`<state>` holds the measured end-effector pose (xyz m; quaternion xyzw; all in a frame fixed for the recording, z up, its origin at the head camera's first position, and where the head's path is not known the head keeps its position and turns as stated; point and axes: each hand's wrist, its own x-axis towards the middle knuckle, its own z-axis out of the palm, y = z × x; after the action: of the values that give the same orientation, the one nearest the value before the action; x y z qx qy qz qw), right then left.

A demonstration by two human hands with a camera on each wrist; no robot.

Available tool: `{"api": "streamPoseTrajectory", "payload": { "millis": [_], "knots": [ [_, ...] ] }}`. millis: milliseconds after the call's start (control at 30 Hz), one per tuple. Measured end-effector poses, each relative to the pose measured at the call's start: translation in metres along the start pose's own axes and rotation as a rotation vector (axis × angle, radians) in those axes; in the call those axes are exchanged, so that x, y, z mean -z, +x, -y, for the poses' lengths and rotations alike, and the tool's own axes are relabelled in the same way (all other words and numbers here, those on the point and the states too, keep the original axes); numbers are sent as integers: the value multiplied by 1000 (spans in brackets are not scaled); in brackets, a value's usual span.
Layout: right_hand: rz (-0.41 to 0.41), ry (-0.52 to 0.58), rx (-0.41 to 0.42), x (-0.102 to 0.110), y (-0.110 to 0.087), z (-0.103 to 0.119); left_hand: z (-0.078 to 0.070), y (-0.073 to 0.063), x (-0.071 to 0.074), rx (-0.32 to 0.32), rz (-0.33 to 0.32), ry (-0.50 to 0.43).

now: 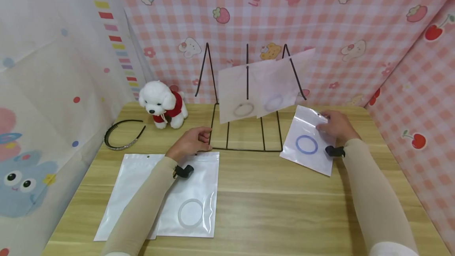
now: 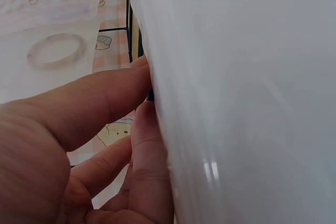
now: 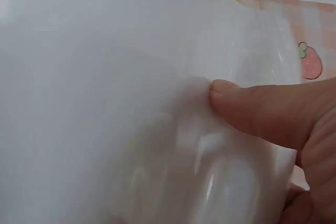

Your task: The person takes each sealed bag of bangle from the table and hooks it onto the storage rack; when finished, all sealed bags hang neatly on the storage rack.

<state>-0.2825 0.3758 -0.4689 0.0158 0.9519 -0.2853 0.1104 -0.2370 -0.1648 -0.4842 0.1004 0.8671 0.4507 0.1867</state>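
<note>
My right hand [image 1: 337, 125] pinches the upper right edge of a white plastic pouch [image 1: 316, 163] that shows a blue ring [image 1: 307, 144]. In the right wrist view, the thumb [image 3: 247, 103] presses on the pouch's front and the fingers lie behind it. My left hand [image 1: 190, 143] is at the front left corner of a black wire display rack [image 1: 245, 150], with thumb [image 2: 105, 98] and fingers pinching its wire. Two pouches, one with a pale ring [image 1: 243, 109] and one with a bluish ring [image 1: 273, 103], hang on the rack.
Under my left forearm lie two white pouches, one plain [image 1: 124, 185] and one with a grey ring [image 1: 190, 213]. A black headband [image 1: 124, 146] and a white toy dog [image 1: 158, 98] in red stand to the left. Patterned cloth [image 1: 320, 23] hangs behind the wooden table [image 1: 270, 208].
</note>
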Motion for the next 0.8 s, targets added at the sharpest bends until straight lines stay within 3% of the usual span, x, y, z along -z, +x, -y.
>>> {"api": "streamPoseTrajectory", "payload": {
  "millis": [167, 400, 800],
  "knots": [
    [-4, -3, 9, 4, -14, 5, -1, 0, 0, -5, -3, 0],
    [-173, -63, 257, 11, -42, 23, 2, 0, -1, 2, 1, 4],
    [-439, -16, 519, 23, -98, 60, 1, 0, 0, 6, 4, -8]
  ]
}}
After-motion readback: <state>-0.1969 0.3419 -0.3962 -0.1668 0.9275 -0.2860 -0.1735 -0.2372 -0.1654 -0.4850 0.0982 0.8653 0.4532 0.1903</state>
